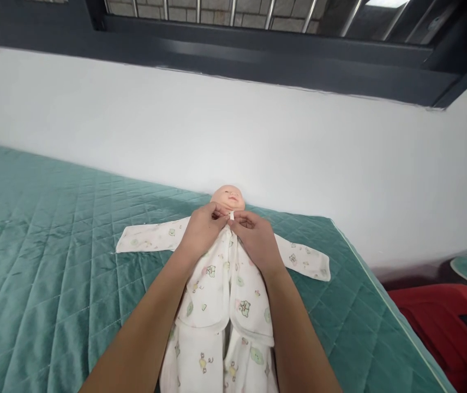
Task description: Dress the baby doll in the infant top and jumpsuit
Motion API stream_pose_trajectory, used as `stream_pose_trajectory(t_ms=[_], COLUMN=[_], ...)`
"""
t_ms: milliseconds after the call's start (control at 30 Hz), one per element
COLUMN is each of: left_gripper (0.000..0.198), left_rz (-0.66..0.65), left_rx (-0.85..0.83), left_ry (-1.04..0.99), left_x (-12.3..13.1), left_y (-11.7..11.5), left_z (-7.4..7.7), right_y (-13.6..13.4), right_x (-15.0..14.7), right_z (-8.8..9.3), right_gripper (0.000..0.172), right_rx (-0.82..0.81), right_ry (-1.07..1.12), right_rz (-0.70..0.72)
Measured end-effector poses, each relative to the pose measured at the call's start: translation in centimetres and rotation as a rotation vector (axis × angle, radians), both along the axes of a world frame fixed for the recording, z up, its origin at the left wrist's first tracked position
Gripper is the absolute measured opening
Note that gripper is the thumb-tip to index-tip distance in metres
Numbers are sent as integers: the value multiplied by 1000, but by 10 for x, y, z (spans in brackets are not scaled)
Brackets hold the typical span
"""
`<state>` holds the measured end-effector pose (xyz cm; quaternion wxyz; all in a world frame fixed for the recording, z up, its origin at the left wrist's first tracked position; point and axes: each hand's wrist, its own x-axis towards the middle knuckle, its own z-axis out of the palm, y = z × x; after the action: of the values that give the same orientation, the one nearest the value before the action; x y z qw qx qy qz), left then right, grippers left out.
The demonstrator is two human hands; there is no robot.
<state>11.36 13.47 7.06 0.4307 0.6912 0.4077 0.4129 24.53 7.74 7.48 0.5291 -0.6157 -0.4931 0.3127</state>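
A baby doll (228,195) lies on its back, dressed in a white patterned jacket (211,275) with its sleeves spread to both sides. Patterned trousers (203,357) of the same print show below the jacket hem. At the doll's neck, my left hand (205,226) pinches the left edge of the jacket collar. Close beside it, my right hand (256,234) has its fingers closed on the other collar edge. A small white strip (232,215) stands up between the fingertips. The jacket's front edges lie side by side, parted lower down.
A green quilted cover (53,245) lies under the doll. Behind the doll's head rises a white wall (217,131) with a dark barred window frame (258,54) above. A red object (442,322) sits beyond the cover's right edge.
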Motion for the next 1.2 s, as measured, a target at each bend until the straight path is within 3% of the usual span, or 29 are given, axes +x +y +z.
stream_pose_trajectory(t_ms=[367, 633, 733, 867, 1200], left_gripper=[19, 25, 24, 29, 36], left_rz=[-129, -65, -96, -135, -128], left_rx=[-21, -34, 34, 138, 187], left_ry=[-7, 37, 54, 148, 265], left_x=[-5, -5, -8, -10, -10], left_y=[-4, -3, -3, -2, -1], left_z=[4, 4, 6, 4, -2], right_y=[-1, -7, -7, -5, -6], right_x=[5, 6, 7, 6, 5], right_z=[-1, 0, -4, -8, -9], right_gripper=[31, 31, 19, 18, 21], right_rx=[-143, -90, 3, 48, 112], right_ry=[-113, -67, -63, -212, -404], right_rz=[45, 119, 53, -108, -95])
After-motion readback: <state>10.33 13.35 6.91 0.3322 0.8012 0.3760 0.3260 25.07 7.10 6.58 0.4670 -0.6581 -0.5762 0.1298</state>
